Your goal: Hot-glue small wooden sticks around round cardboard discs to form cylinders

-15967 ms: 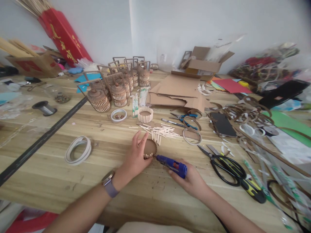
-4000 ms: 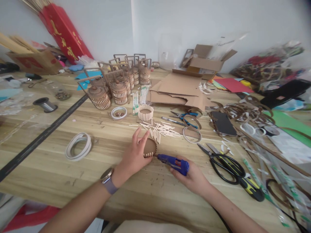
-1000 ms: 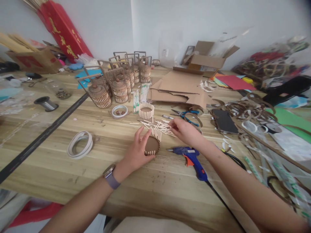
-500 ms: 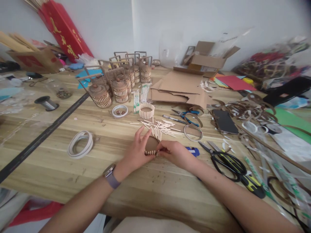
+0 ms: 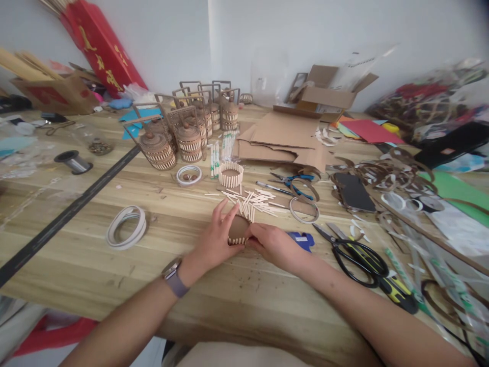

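My left hand (image 5: 216,235) curls around the left side of a small round cardboard base (image 5: 239,229), its thumb along the near edge and two fingers raised over the far left. Short wooden sticks stand upright around the base's rim. At the right rim my right hand (image 5: 275,245) has its thumb and fingers pinched together; whatever lies between the tips is hidden. Just beyond the hands lies a loose heap of thin wooden sticks (image 5: 256,202). A finished ring of upright sticks (image 5: 231,175) stands behind that heap.
Several lidded stick baskets with handles (image 5: 189,141) stand at the back, beside cardboard sheets (image 5: 280,133). White tape rolls (image 5: 127,228) lie left. To the right are a blue piece (image 5: 304,240), black scissors (image 5: 357,262), a yellow-black cutter (image 5: 399,291), blue-handled pliers (image 5: 301,186) and a phone (image 5: 354,191).
My right hand has rolled slightly and its wrist lowered, showing more of the blue piece behind it. My left hand and the round base have hardly moved.
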Available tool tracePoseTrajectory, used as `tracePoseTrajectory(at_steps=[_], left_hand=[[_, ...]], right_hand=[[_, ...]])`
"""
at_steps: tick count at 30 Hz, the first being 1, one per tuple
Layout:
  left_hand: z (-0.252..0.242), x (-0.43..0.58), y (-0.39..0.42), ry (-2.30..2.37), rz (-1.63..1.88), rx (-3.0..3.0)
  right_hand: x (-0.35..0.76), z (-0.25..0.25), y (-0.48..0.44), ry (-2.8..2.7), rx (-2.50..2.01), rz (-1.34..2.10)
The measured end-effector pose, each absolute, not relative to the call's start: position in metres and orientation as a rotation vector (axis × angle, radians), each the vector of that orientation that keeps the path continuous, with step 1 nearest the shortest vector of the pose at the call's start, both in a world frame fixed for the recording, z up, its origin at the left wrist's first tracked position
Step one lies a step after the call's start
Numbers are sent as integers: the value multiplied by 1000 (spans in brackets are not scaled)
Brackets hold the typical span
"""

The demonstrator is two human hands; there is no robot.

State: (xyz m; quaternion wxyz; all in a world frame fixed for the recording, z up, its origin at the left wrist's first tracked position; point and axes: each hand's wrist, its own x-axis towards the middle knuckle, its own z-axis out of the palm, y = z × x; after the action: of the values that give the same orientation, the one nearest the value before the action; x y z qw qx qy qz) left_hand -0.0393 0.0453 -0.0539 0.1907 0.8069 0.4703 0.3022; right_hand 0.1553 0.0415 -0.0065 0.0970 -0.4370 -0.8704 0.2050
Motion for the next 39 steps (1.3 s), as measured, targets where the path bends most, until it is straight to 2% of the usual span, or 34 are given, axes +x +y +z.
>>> tracePoseTrajectory(at_steps=[16, 22, 28, 33, 39], left_hand=[[-51, -40, 47, 1294, 816, 2301], [-46, -48, 48, 1240, 727, 2254], [-45, -49, 47, 1270, 747, 2209], [-44, -44, 41, 1348, 825, 2236], [-44, -38, 37, 1427, 858, 2284]], right_hand=[[153, -7, 42, -2687, -1347, 522], [178, 8, 33, -2483, -1258, 533], [227, 23, 15, -2308, -1627, 414], [255, 11, -5, -2192, -2015, 438], [261, -6, -15, -2101, -2082, 587]])
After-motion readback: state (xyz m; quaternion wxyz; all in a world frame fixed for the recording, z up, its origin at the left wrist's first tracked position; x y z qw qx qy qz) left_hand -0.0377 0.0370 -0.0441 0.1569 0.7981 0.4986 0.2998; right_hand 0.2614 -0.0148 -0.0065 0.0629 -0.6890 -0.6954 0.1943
